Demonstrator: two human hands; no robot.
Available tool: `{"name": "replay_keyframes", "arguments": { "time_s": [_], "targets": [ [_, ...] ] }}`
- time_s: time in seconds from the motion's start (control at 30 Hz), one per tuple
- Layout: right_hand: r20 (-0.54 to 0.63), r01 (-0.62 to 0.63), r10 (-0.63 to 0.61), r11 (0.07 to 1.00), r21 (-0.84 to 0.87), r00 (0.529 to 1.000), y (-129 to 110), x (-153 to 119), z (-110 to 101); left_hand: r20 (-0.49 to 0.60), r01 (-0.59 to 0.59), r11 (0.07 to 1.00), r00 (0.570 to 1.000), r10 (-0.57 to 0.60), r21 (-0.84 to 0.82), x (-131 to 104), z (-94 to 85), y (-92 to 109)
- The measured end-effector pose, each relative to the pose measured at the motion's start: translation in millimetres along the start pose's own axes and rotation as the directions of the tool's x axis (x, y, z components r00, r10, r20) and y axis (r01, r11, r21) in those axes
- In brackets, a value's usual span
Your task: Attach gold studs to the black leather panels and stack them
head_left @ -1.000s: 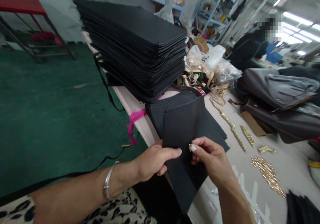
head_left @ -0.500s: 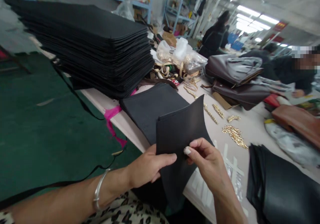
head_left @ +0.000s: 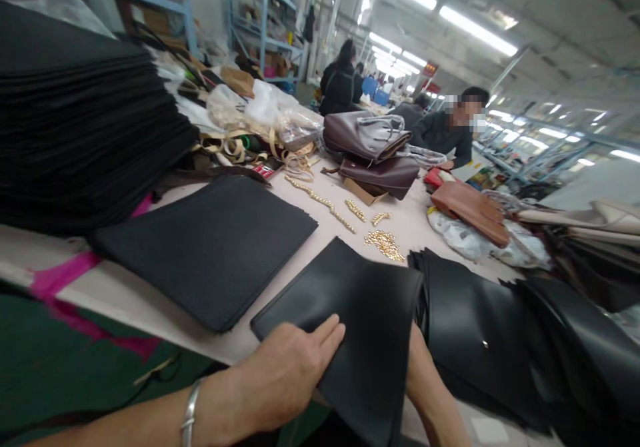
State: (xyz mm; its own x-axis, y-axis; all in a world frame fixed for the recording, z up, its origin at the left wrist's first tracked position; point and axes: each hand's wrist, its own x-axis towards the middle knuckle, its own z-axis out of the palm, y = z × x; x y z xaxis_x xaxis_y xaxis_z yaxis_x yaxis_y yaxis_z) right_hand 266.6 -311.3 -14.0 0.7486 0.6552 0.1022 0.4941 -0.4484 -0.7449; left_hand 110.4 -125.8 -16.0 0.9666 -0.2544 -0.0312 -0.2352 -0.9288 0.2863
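A black leather-like sheet (head_left: 370, 314) lies at a slant near the table's front edge, its right side raised and curved. My left hand (head_left: 287, 370), with a silver bangle on the wrist, holds its lower left edge, fingers across the top surface. Behind the right edge is my right hand (head_left: 423, 367), its fingers hidden by the sheet. A flat black stack (head_left: 210, 240) lies to the left. More glossy black pieces (head_left: 470, 327) lie to the right, one with a small shiny spot. Gold chain pieces (head_left: 384, 244) rest beyond the sheet.
A tall black stack (head_left: 85, 127) stands at the far left. Pink ribbon (head_left: 65, 284) hangs over the table edge (head_left: 200, 347). Dark brown bags (head_left: 367, 137), a tan bag (head_left: 470, 210) and plastic bags (head_left: 265, 104) sit farther back. People (head_left: 343, 80) are in the background.
The view has turned right. The sheet, held upright before, has been lowered and tilted toward the right-hand pieces. My right hand has moved from its front surface to behind its right edge.
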Motion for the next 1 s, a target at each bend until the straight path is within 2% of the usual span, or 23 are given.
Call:
{"name": "replay_keyframes", "arguments": {
  "time_s": [0.07, 0.13, 0.2, 0.23, 0.3, 0.43, 0.53, 0.67, 0.83, 1.0],
  "targets": [
    [-0.017, -0.027, 0.024, 0.972, -0.232, 1.0, 25.8, 0.6, -19.2, 0.037, -0.012, 1.0, 0.999, 0.011, 0.011, 2.1, 17.3, 0.5],
    [-0.131, -0.097, 0.041, 0.886, -0.454, 0.991, 46.2, 9.3, -39.6, 0.033, 0.005, 1.0, 0.999, -0.005, -0.005, 1.1, 26.2, -0.4],
    [-0.235, -0.143, 0.02, 0.843, -0.518, 0.972, 56.5, 27.3, -52.8, 0.051, 0.018, 1.0, 0.999, -0.017, -0.014, -0.6, 28.5, -1.8],
    [-0.24, -0.125, -0.005, 0.843, -0.523, 0.971, 57.7, 39.4, -54.5, 0.069, 0.024, 1.0, 0.997, -0.023, -0.008, -1.1, 28.4, -2.5],
    [-0.174, -0.041, -0.067, 0.834, -0.55, 0.982, 54.4, 68.0, -47.5, 0.1, 0.017, 1.0, 0.995, -0.018, 0.011, -0.8, 28.0, -3.6],
    [0.029, 0.13, -0.144, 0.766, -0.629, 0.989, 42.3, 126.6, -9.8, 0.107, -0.007, 1.0, 0.994, 0.005, 0.02, 1.7, 31.3, -4.7],
    [0.135, 0.189, -0.131, 0.707, -0.682, 0.982, 38.2, 158.8, 12.5, 0.062, -0.021, 1.0, 0.998, 0.02, 0.016, 1.3, 34.3, -6.2],
    [0.221, 0.203, -0.045, 0.606, -0.769, 0.974, 33.8, 183.0, 21.1, -0.004, -0.072, 0.997, 0.997, 0.072, -0.027, -1.0, 32.2, -9.7],
    [0.238, 0.19, 0.028, 0.517, -0.835, 0.971, 23.4, 193.0, 28.4, -0.007, -0.092, 0.994, 0.996, 0.092, -0.054, -2.3, 28.6, -11.9],
    [0.108, 0.061, 0.063, 0.504, -0.862, 0.992, 20.6, 190.8, 40.0, -0.054, -0.09, 0.993, 0.995, 0.085, -0.08, -5.9, 34.8, -10.6]
  ]
}}
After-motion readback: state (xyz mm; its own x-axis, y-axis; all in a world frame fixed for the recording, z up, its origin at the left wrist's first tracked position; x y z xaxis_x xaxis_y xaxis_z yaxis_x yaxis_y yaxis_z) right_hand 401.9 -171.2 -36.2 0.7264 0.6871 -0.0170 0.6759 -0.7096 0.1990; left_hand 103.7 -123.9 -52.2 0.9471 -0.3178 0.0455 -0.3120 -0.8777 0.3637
